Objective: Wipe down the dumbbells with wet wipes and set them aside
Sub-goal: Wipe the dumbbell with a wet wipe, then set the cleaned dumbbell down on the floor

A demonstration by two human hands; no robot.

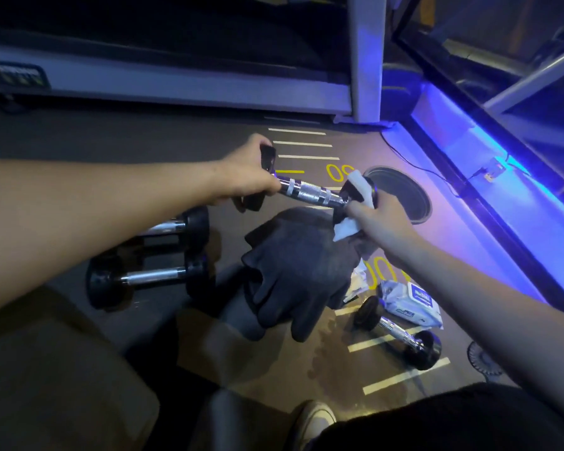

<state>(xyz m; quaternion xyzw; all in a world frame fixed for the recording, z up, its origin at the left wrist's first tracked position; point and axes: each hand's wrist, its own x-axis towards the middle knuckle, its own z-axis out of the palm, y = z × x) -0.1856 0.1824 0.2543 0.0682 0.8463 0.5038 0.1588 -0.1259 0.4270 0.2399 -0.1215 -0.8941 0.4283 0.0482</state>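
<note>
Two hands held one dumbbell (316, 192) above the floor (163, 138). Nearest, a wet-wipe pack (412, 304) lay beside a floor dumbbell (399, 333). The right hand (383, 211) pressed a white wipe (355, 206) around the black right head. The left hand (248, 172) gripped the black left head; the knurled chrome handle spanned between. Two further dumbbells (163, 252) lay at left.

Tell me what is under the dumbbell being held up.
Below the held dumbbell a dark cloth lies bunched on the floor. The white wipe in the right hand covers part of its right head. What the cloth covers cannot be seen.
</note>
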